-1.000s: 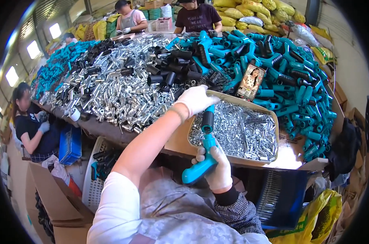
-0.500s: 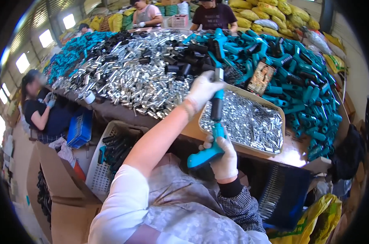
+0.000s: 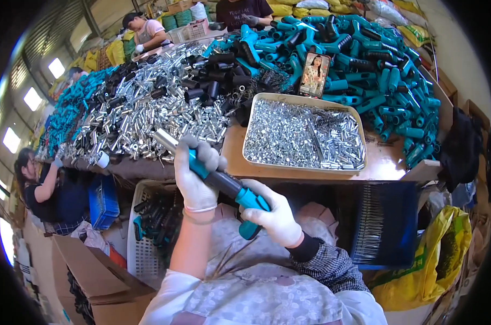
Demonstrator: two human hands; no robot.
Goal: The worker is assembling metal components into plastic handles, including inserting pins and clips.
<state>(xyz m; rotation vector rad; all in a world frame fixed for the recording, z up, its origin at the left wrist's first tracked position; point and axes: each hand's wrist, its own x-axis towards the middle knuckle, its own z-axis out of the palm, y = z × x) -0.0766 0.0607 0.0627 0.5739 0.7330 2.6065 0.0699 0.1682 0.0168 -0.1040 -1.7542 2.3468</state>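
Note:
Both my gloved hands hold one teal and black tool (image 3: 224, 184) with a silver metal tube at its upper left end. My left hand (image 3: 195, 173) grips the teal part near the metal tip. My right hand (image 3: 275, 216) grips the teal handle at the lower end, in front of my chest. The tool lies slanted, tip pointing up and left, just below the table's front edge. A metal tray (image 3: 357, 125) full of small silver parts sits on the table right behind the tool.
A heap of silver tubes (image 3: 148, 114), black sleeves (image 3: 224, 70) and teal handles (image 3: 375, 59) covers the table. A phone (image 3: 314, 73) leans in the teal pile. A white basket (image 3: 142, 238) and cardboard box (image 3: 88, 276) stand left; a yellow bag (image 3: 435, 260) right. Other people work around the table.
The tool came down from upright over the tray to a slant in front of my chest. My left hand slid onto its upper end; the view tilted downward.

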